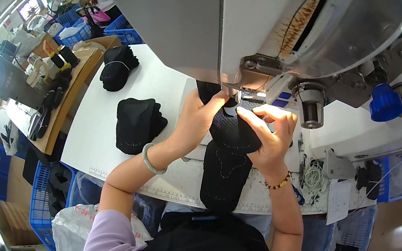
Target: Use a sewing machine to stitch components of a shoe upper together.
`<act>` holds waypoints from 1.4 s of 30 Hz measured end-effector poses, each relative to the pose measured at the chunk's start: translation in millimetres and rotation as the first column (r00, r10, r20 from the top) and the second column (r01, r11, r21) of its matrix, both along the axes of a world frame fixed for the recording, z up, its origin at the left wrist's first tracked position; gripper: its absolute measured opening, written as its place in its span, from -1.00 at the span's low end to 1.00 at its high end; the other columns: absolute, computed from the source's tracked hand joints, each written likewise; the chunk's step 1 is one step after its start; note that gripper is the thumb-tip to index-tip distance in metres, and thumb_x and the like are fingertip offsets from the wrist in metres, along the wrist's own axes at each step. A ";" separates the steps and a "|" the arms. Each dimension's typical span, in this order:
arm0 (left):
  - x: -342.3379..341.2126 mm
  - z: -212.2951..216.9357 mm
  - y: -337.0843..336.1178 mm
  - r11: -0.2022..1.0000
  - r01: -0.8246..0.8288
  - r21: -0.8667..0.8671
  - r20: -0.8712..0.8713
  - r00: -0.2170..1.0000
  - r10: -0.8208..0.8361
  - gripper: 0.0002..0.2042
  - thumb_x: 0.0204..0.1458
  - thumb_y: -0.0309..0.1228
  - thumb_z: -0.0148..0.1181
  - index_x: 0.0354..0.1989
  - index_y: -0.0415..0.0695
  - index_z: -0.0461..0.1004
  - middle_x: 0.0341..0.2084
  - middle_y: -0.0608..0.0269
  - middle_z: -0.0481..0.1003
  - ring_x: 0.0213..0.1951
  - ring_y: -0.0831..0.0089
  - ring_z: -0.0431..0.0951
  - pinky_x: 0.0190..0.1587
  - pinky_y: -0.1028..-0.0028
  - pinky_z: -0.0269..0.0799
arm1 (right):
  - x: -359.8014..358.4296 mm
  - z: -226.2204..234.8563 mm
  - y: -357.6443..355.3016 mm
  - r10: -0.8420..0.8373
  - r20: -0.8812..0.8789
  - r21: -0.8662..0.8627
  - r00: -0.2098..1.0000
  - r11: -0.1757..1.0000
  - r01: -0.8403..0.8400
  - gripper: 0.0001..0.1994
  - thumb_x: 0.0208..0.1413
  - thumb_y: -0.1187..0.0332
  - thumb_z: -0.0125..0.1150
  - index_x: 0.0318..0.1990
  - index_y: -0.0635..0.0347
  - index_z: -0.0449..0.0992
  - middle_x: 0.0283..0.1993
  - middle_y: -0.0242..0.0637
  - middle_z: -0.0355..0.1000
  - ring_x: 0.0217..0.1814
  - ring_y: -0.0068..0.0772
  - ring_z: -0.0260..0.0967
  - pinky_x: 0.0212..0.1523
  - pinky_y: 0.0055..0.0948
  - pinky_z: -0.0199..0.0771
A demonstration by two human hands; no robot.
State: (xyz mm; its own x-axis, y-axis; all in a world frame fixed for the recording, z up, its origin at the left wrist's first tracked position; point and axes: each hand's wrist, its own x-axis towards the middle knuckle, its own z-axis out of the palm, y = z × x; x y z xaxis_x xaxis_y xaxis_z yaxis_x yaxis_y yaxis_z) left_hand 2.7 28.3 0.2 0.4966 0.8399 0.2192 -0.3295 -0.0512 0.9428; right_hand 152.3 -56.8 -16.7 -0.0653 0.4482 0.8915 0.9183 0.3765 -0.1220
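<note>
A black fabric piece [232, 130] with a mesh-like texture lies under the head of a white sewing machine [178, 8]. My left hand [196, 119] pinches its left edge close to the lit needle area [251, 98]. On the other side, my right hand [273, 138] grips the right edge between thumb and fingers, other fingers curled. Directly below, toward my body, another black fabric piece [224, 178] with a pale stitched outline lies over the table's front edge. Whether the two pieces are joined cannot be told. The machine hides the needle tip.
Two stacks of black pieces, a nearer stack [137, 125] and a farther stack [118, 68], lie left on the white table [87, 143]. A coil of cord [314, 179] and a paper sheet [338, 201] are at right. Blue baskets [40, 199] flank my seat.
</note>
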 end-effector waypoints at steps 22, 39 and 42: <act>-18.5 19.2 11.1 0.965 0.202 -0.170 -0.082 0.973 -0.218 -0.77 0.02 -0.46 0.20 -0.18 -0.32 0.46 -0.27 0.18 0.50 -0.20 0.51 0.49 -0.11 0.54 0.40 | 0.1 -3.4 -4.9 -0.022 0.152 -0.018 0.988 1.000 0.025 -0.47 -0.36 0.37 0.31 -0.05 -0.16 0.55 -0.16 -0.55 0.32 -0.28 -0.53 0.19 -0.21 -0.38 0.07; -18.7 13.8 8.9 0.954 0.248 -0.166 -0.016 0.967 -0.254 -0.72 0.04 -0.44 0.21 -0.11 -0.33 0.44 -0.24 0.18 0.50 -0.21 0.52 0.51 -0.16 0.55 0.45 | -5.9 -2.6 -10.0 -0.017 0.134 -0.059 0.991 0.998 0.025 -0.47 -0.39 0.35 0.28 -0.06 -0.03 0.55 -0.18 -0.48 0.35 -0.20 -0.43 0.25 -0.14 -0.36 0.09; -21.8 12.0 15.5 0.947 0.252 -0.197 -0.045 0.963 -0.266 -0.73 0.04 -0.44 0.22 -0.12 -0.32 0.44 -0.25 0.18 0.50 -0.21 0.52 0.51 -0.17 0.56 0.45 | -4.7 -9.3 -6.3 -0.002 0.110 -0.029 0.994 1.000 0.005 -0.48 -0.39 0.41 0.28 -0.08 -0.04 0.54 -0.17 -0.52 0.36 -0.26 -0.49 0.24 -0.19 -0.36 0.07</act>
State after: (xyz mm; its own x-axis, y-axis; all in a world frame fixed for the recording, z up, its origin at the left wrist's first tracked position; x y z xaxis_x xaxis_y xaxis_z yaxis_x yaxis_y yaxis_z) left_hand -19.1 43.8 12.2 0.7109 0.7028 0.0272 -0.2411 0.2072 0.9481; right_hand 147.6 -63.1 -26.0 -0.1607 0.4743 0.8656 0.9280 0.3713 -0.0311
